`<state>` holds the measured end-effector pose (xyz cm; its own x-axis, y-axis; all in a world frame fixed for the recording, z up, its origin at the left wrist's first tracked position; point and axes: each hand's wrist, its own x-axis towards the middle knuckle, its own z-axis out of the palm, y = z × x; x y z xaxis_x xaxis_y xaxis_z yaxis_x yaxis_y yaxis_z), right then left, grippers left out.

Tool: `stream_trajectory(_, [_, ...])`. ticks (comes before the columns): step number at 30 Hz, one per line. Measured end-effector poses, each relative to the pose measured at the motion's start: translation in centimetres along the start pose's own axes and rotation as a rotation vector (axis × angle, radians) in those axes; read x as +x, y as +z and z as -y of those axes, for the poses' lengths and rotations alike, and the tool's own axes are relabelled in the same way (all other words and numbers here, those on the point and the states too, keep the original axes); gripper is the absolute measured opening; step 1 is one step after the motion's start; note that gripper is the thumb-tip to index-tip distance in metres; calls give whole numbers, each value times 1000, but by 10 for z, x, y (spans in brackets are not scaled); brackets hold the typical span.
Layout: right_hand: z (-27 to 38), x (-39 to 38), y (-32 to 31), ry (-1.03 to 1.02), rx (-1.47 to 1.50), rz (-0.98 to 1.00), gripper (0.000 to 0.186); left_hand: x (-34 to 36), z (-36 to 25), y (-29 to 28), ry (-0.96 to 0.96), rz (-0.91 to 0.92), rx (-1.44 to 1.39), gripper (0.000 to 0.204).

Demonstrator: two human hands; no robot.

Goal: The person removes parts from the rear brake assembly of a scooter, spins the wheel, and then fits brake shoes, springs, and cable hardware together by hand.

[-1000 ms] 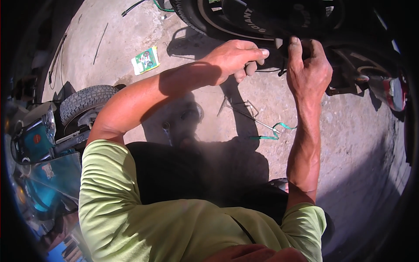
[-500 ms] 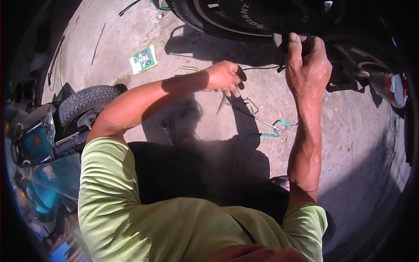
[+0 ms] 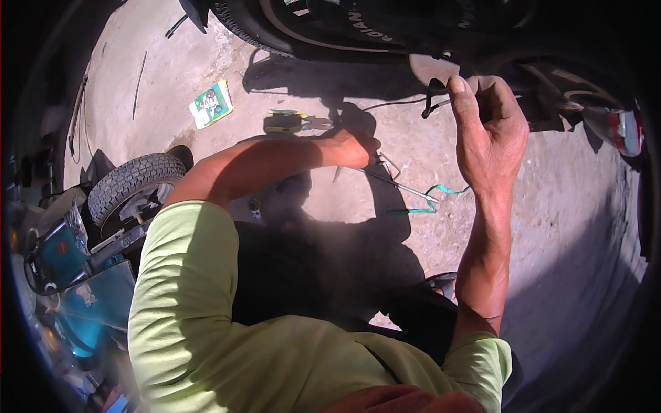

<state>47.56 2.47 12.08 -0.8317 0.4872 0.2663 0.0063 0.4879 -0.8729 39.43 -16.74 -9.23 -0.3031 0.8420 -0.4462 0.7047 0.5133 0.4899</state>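
My right hand (image 3: 490, 127) is raised by the underside of a black two-wheeler (image 3: 447, 27), its fingers curled in a pinch beside a black loop (image 3: 432, 96); what they grip is hidden. My left hand (image 3: 354, 148) is low over the concrete, fingers curled down and mostly hidden, at a thin metal rod tool (image 3: 413, 189) with a green strip (image 3: 454, 191). Yellow-handled pliers (image 3: 289, 122) lie just beyond that hand. A small wrench (image 3: 256, 208) lies partly in my shadow.
At the left are a loose-looking treaded wheel (image 3: 134, 182) and teal vehicle parts (image 3: 72, 255). A green-and-white card (image 3: 211, 103) and thin cables (image 3: 141, 79) lie on the concrete floor (image 3: 558, 193). A red tail light (image 3: 626, 131) is at the upper right.
My left hand has dropped from beside my right hand down toward the floor, bringing the pliers into view. My right hand sits slightly lower relative to the vehicle, whose pale plate shows more.
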Motion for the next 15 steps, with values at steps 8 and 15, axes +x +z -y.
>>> stream_trajectory(8, [-31, -51, -36, 393, 19, 106, 25, 39, 2, 5, 22, 192, 136, 21])
stream_trajectory(15, [-57, -89, 21, 532, -157, 494, 35, -9, 9, -31, -218, 193, -1170, 10])
